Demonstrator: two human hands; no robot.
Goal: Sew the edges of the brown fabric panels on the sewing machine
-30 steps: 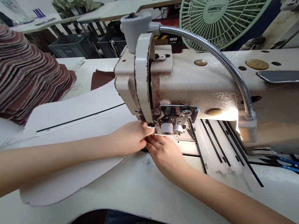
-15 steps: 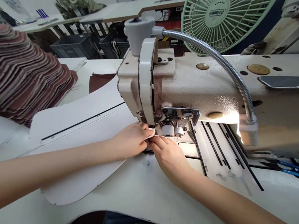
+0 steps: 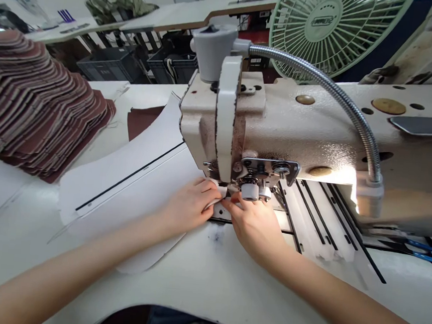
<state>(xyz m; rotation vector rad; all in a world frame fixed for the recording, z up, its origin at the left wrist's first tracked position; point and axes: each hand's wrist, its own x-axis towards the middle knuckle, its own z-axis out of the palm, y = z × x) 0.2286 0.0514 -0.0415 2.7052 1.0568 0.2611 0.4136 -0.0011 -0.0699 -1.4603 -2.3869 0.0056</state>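
Note:
A white fabric panel [image 3: 134, 190] with a black strip [image 3: 129, 176] along it lies to the left of the sewing machine head [image 3: 220, 117]. My left hand [image 3: 189, 205] is closed on the panel's right end, pinching a folded edge close to the presser foot. At the other side of that edge, my right hand [image 3: 257, 228] has its thumb and fingers pressed together on the material, just under the machine's round knob [image 3: 250, 191]. The needle and the exact stitching spot are hidden behind the fingers and machine head.
A tall stack of brown pieces [image 3: 35, 106] stands on the left. Black strips on translucent backing [image 3: 318, 221] lie right of the needle area. Blue-handled scissors [image 3: 427, 249] rest at the far right. A flexible lamp [image 3: 366, 195] and green fan [image 3: 322, 30] are behind.
The panel has shifted right toward the machine, and its lower left part has swung upward. My right hand has moved slightly right, away from the left. The camera view has shifted a little.

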